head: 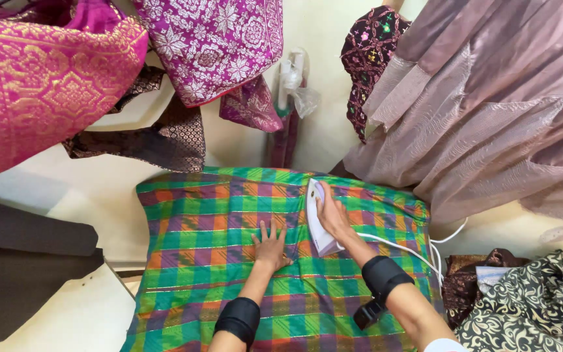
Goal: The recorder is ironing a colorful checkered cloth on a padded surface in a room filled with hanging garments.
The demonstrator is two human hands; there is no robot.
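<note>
Our right hand (331, 215) has its fingers (324, 195) curled closed around the handle of a white electric iron (317, 218), which stands on the checked cloth (229, 208) near the far edge of the desk, a little right of the middle. Our left hand (271, 246) lies just beside the iron, to its left, palm down with its fingers (265, 228) spread open and flat, pressing on the cloth and holding nothing. Both forearms reach forward from the near edge, each wearing a black band: one (238, 319) on the left forearm near the elbow, one (380, 277) on the right with a small black device hanging from it. A white cord (418, 251) runs from the iron's back toward the right edge of the desk.

The cloth, in green, orange and purple checks, covers the desk from near edge to far edge. Beyond the right edge we see a heap of folded cloth, with a dark floral-patterned fabric (535, 306) on top. Above hang a mauve garment (490, 98) and magenta brocade fabrics (40, 78).
</note>
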